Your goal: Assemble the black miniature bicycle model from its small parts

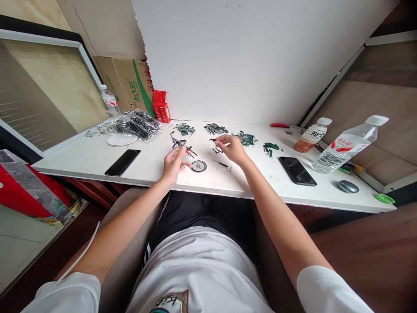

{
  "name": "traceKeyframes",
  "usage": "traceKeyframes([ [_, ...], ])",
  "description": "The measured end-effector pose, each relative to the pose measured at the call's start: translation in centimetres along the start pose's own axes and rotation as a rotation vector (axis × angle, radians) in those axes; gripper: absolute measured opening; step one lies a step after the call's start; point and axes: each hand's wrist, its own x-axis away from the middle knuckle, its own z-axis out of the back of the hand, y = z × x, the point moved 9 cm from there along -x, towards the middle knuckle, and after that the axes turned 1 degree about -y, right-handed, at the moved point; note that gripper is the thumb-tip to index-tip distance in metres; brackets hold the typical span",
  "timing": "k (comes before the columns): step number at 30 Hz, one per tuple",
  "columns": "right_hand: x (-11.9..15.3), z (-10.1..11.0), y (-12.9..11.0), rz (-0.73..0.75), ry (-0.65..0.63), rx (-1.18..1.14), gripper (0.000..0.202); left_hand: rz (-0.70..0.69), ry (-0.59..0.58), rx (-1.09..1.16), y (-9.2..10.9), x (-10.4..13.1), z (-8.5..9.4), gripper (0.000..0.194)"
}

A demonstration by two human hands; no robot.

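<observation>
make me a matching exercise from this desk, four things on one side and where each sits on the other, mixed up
Things:
1. small spoked wheel
2. red carton
3. computer mouse
4. white round lid

Places:
A. far right of the table, near the front edge
B. between the left hand and right hand
C. at the back, against the white board
D. left side, beside the plastic bag of parts

Pairs: 1-B, 2-C, 3-A, 4-D

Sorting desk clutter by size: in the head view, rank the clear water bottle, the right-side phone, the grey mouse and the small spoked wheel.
1. clear water bottle
2. right-side phone
3. grey mouse
4. small spoked wheel, looking only slightly smaller than the mouse.
</observation>
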Motion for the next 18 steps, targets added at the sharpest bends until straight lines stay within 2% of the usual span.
traceKeyframes([
  [7,0.5,-1.3,-3.1,0.067,-0.071,-0.210,0.037,0.042,-0.051,-0.008,0.0,0.1,-0.5,0.063],
  [11,0.8,-1.2,-4.6,0.091,-0.044,-0.217,0.044,0.056,-0.076,0.001,0.2,0.2,-0.9,0.064],
  [18,1.2,-2.4,-5.9,0.087,-0.149,-0.268,0.050,0.085,-0.106,0.007,0.0,0.2,-1.0,0.065],
])
